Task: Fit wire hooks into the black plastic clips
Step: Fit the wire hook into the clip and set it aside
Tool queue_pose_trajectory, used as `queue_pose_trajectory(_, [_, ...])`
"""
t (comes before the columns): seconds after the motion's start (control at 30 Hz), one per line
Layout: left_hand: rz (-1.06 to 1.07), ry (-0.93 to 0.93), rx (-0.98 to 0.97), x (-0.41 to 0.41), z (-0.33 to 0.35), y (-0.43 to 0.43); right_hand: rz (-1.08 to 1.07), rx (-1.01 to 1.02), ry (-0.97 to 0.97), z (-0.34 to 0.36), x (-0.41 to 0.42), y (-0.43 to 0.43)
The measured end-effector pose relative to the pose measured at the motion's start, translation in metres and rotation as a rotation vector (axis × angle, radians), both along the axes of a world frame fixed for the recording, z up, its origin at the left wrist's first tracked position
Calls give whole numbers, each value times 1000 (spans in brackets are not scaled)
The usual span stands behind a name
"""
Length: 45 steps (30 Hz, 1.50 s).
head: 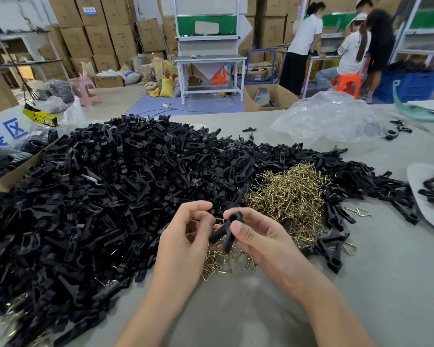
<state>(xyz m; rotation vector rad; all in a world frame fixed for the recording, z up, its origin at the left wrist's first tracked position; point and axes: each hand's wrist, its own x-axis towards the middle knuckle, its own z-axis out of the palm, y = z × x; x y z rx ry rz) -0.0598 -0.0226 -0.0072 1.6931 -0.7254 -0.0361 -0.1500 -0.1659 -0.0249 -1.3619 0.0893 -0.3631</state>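
Observation:
A large heap of black plastic clips (115, 186) covers the left and middle of the grey table (236, 309). A mound of brass-coloured wire hooks (286, 196) lies to its right. My right hand (256, 236) pinches one black clip (227, 231) between thumb and fingers, held just above the hooks. My left hand (186, 231) is beside it with fingertips curled at the clip's top end, pinching a small wire hook (219, 218) that is barely visible.
A crumpled clear plastic bag (331, 118) lies at the back right. Finished clips sit on a white sheet (426, 194) at the right edge. A cardboard box (8, 176) stands at the left. Several people work at benches in the background.

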Motion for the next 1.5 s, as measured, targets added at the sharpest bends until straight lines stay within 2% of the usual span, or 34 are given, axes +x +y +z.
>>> queue_pose_trajectory(0.13, [5,126,-113,-2,3,-3,17,-20,24,2,-1,2])
queue_pose_trajectory(0.27, [-43,350,-244,2,2,-4,36,59,0,4,-1,4])
queue_pose_trajectory(0.4, [-38,381,-275,3,2,-2,68,209,-31,6,0,4])
queue_pose_trajectory(0.8, [65,-47,-9,7,-4,3,5,343,-51,13,0,4])
queue_pose_trajectory(0.97, [66,-360,195,9,-4,10,18,402,-76,14,-2,0])
queue_pose_trajectory(1.07, [116,-289,144,9,-4,8,-41,270,-35,15,-3,1])
queue_pose_trajectory(1.2, [175,-37,19,10,-2,5,-79,-172,45,18,-9,10])
queue_pose_trajectory(1.27, [162,27,-31,10,0,5,-99,-314,50,17,-9,14])
queue_pose_trajectory(1.37, [140,75,-83,9,4,3,-226,-635,112,13,-8,18])
queue_pose_trajectory(1.5, [119,175,-144,8,5,2,-265,-738,132,10,-9,17])
